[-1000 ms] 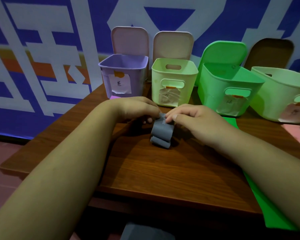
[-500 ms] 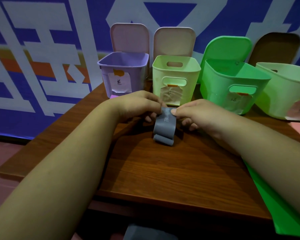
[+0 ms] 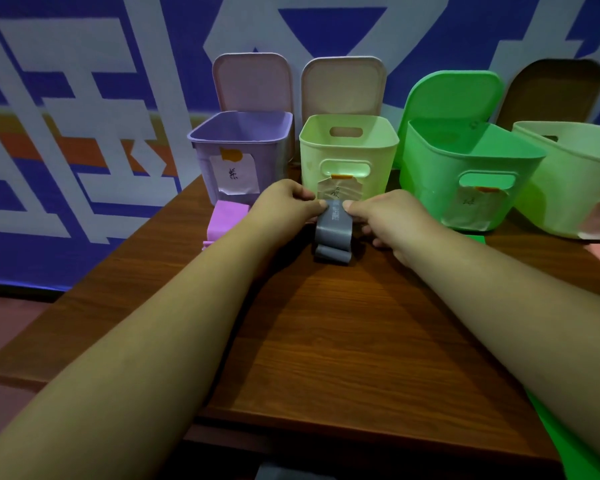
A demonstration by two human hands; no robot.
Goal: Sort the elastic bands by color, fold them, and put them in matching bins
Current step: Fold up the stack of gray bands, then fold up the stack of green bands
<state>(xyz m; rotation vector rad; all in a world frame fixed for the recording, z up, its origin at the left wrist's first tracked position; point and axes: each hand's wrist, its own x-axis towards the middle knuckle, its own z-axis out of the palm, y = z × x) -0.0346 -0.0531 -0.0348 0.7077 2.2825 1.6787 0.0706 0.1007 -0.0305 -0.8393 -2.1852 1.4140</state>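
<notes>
A grey elastic band [image 3: 333, 233] is folded over itself, its lower fold resting on the wooden table [image 3: 343, 341]. My left hand [image 3: 284, 209] pinches its top left corner and my right hand [image 3: 385, 216] pinches its top right corner. Behind it stand open bins with paper labels: a purple bin [image 3: 239, 150], a pale yellow-green bin [image 3: 349, 147], a bright green bin [image 3: 465, 168] and a pale green bin [image 3: 575, 174]. A pink-purple band [image 3: 226, 220] lies in front of the purple bin.
A green band [image 3: 589, 455] hangs over the table's right front corner. Each bin's lid stands upright behind it against a blue and white wall banner [image 3: 84, 116]. A grey object [image 3: 284, 472] shows below the table's front edge.
Both hands have lifted the grey band's top edge and carried it farther toward the pale yellow-green bin. The view has tilted, showing the pink-purple band.
</notes>
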